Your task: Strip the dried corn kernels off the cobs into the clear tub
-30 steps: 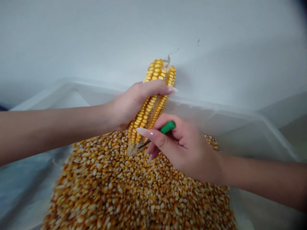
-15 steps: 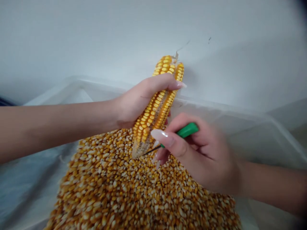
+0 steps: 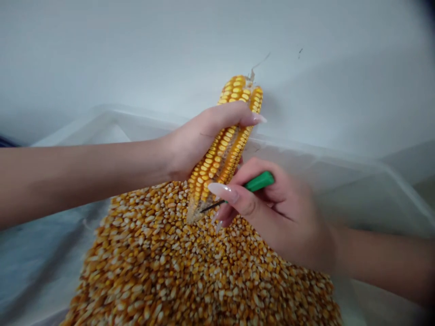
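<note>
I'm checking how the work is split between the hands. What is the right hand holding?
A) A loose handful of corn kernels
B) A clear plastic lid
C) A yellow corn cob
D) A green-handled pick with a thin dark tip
D: the right hand pinches the green-handled pick, whose thin dark tip points at the lower end of the yellow corn cob gripped in the left hand.

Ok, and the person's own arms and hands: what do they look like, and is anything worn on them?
The left forearm and right forearm are bare, with no sleeves or watch. The left hand and right hand have long, tapered, glossy, pale nails.
</note>
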### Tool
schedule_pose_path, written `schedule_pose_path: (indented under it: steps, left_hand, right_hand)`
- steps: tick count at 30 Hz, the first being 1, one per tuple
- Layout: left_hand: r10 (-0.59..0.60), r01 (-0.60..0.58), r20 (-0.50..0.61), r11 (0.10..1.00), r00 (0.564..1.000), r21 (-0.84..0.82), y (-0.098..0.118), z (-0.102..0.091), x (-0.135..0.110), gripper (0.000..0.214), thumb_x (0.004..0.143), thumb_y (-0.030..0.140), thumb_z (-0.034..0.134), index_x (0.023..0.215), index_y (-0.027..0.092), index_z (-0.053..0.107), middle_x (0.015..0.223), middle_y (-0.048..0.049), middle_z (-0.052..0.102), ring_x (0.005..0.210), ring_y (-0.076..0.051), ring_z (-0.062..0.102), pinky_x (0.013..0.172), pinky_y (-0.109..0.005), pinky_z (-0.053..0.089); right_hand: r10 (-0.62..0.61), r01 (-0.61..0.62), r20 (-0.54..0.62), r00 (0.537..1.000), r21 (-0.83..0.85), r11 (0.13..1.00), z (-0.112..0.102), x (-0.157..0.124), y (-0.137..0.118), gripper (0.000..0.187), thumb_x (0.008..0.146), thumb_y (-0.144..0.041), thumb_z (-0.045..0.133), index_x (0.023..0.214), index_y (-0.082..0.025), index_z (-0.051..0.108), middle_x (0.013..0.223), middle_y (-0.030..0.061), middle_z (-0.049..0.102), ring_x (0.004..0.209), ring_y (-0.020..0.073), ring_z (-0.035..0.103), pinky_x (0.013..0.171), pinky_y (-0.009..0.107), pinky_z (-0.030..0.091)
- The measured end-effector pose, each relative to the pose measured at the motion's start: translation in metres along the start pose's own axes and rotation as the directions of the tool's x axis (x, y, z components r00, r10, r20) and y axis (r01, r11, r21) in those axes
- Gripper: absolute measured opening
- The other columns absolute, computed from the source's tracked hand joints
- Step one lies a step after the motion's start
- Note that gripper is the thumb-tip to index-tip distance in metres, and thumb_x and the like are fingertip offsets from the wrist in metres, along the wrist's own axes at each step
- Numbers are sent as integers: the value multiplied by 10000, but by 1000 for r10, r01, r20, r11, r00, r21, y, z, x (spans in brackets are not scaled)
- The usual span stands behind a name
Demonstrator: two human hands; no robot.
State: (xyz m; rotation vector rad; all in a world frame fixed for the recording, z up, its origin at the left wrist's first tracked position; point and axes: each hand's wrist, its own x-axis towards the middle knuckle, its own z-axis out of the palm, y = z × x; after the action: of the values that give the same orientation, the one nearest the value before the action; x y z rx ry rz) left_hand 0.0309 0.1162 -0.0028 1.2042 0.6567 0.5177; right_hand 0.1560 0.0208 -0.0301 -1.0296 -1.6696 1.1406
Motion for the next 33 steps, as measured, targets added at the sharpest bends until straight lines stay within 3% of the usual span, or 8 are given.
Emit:
schedule_pose_path:
  steps: [8, 11, 14, 15, 20, 26, 29, 33]
  left_hand:
    - [-69, 68, 4, 988, 998, 138, 0, 1, 0, 444, 739, 522, 456, 593, 105, 503, 447, -18, 536, 440, -163, 593, 421, -221, 463]
    - [-49, 59, -72, 990, 996, 131, 0, 3, 1, 387, 711, 500, 497, 656, 119, 527, 486, -16, 559, 452, -172, 595, 407, -240, 472]
    - [-21, 38, -127, 990, 992, 134, 1, 5, 2, 346, 693, 477, 516, 713, 132, 539, 512, -14, 575, 462, -171, 596, 419, -258, 489]
    - [-18, 35, -121, 990, 993, 140, 1, 6, 2, 348, 692, 481, 515, 713, 134, 538, 520, -15, 578, 467, -167, 598, 432, -257, 495]
    - [-13, 27, -96, 989, 995, 148, 0, 5, 1, 356, 698, 496, 499, 694, 142, 531, 496, -2, 557, 472, -152, 598, 433, -228, 475]
    - [-6, 12, -66, 995, 998, 100, -2, 4, 2, 334, 706, 475, 492, 688, 142, 512, 518, 19, 554, 490, -134, 599, 446, -214, 454]
    - [18, -11, -90, 997, 996, 79, -2, 4, 3, 307, 698, 457, 514, 706, 151, 497, 510, 33, 545, 462, -126, 584, 417, -210, 444]
    - [27, -21, -97, 998, 995, 56, -1, 5, 3, 278, 683, 431, 540, 731, 160, 501, 524, 39, 554, 460, -136, 581, 415, -233, 455]
  right_hand:
    - [33, -34, 57, 998, 28, 999, 1, 1, 1, 254, 873, -419, 410, 879, -172, 467, 671, -7, 564, 599, 73, 548, 542, 193, 437]
    - [34, -20, 198, 980, -73, 997, 8, -9, 7, 232, 882, -379, 408, 840, -162, 481, 654, -5, 562, 566, 61, 515, 512, 178, 394]
    - [9, 66, 409, 912, -170, 983, 14, -17, 10, 209, 851, -340, 471, 760, -154, 501, 568, -28, 518, 485, 46, 446, 456, 171, 328]
    - [-4, 89, 420, 907, -183, 979, 14, -17, 8, 207, 847, -334, 477, 752, -153, 506, 553, -34, 505, 467, 42, 422, 447, 173, 314]
    - [-76, 110, 167, 983, -202, 973, 2, -7, -6, 232, 855, -359, 469, 746, -162, 526, 572, -34, 492, 512, 52, 415, 488, 183, 340]
    - [-101, 93, -14, 995, -272, 958, -7, -4, -11, 235, 838, -391, 495, 782, -179, 580, 599, -34, 527, 516, 54, 451, 467, 183, 349]
    - [-121, 114, 7, 993, -390, 914, -13, 0, -16, 223, 824, -382, 521, 786, -178, 603, 604, -39, 547, 510, 45, 455, 457, 176, 332]
    - [-110, 180, 156, 982, -555, 812, -25, 8, -26, 178, 806, -339, 561, 782, -178, 634, 629, -39, 580, 529, 41, 470, 469, 169, 322]
